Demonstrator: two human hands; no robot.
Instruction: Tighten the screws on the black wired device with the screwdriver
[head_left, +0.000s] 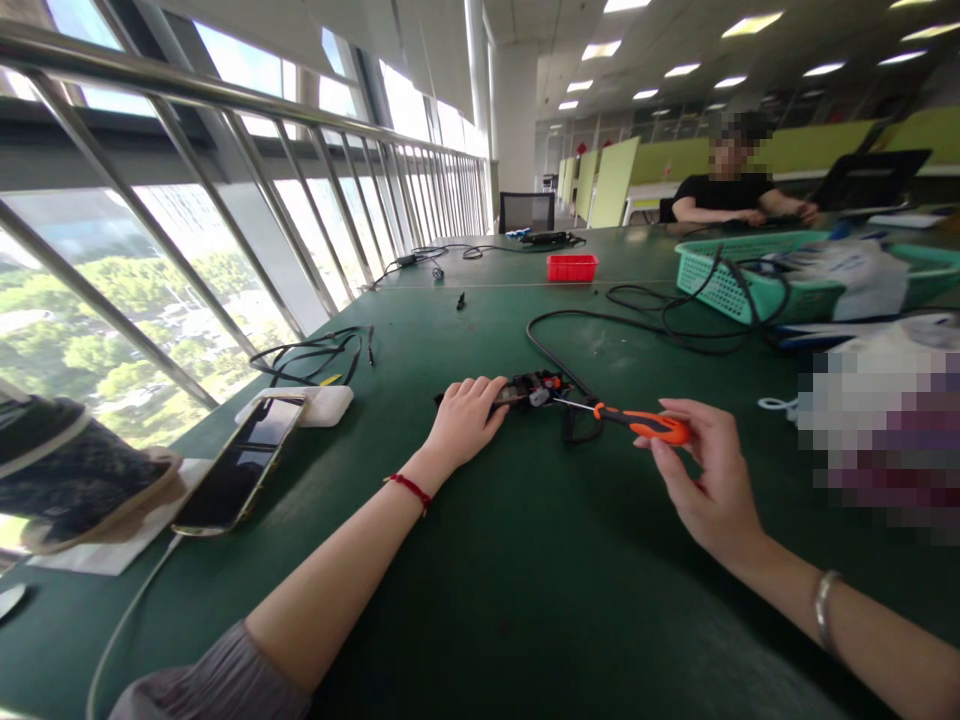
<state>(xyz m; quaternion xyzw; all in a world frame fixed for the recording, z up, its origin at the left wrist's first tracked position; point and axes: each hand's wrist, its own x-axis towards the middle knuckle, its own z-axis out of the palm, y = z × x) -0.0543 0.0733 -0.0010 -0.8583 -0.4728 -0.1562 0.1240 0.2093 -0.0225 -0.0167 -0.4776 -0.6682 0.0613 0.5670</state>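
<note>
My left hand (469,415) is closed over a dark, opened-up device (534,388) lying on the green table (480,580), gripping its left part. Parts of its inside show at the right end, with small red and grey pieces; its exact kind is unclear. A black cable (555,345) runs from that end. In my right hand (709,470) is an orange and black screwdriver (645,422), its handle between thumb and fingers. The thin shaft points left, and its tip is at the device's right end. Whether the tip sits on a screw is too small to tell.
Left of my arm lie a phone (240,465) on a charging cable, a white block (330,405) and coiled black cables (315,350). Ahead stands a red tray (571,267). To the right is a green basket (720,285) with bags. A person (724,190) sits beyond.
</note>
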